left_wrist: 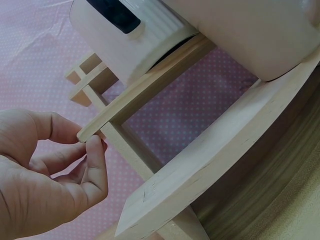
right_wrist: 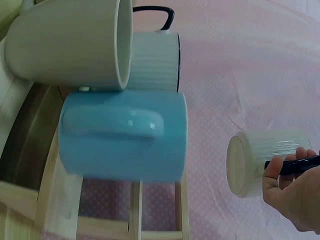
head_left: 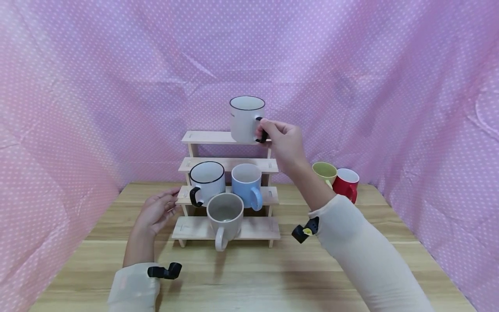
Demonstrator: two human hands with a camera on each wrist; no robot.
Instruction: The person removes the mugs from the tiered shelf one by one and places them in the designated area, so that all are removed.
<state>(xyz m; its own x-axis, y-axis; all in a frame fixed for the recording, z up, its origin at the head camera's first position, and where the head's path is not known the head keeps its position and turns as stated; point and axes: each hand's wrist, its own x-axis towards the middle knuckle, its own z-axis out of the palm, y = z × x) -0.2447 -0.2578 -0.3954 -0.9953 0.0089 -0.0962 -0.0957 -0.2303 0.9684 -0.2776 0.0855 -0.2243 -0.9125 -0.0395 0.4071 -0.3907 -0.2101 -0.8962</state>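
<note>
By its black handle, my right hand [head_left: 286,143] grips a white mug [head_left: 243,123] with a black rim. The mug is upright and overlaps the top step of the wooden tiered stand [head_left: 204,137] in the head view; its ribbed side and base show in the right wrist view. My left hand [left_wrist: 55,170] pinches the left end of the second step from the bottom between thumb and fingers. On that step stand another white mug [head_left: 208,175] with a black handle and a light blue mug [right_wrist: 122,160]. A beige mug [head_left: 226,214] sits on the lowest step, handle forward.
A green mug [head_left: 323,170] and a red mug [head_left: 347,184] stand on the wooden table [head_left: 249,281] right of the stand, the green one partly behind my right forearm. A pink dotted cloth [head_left: 156,65] hangs behind and along both sides.
</note>
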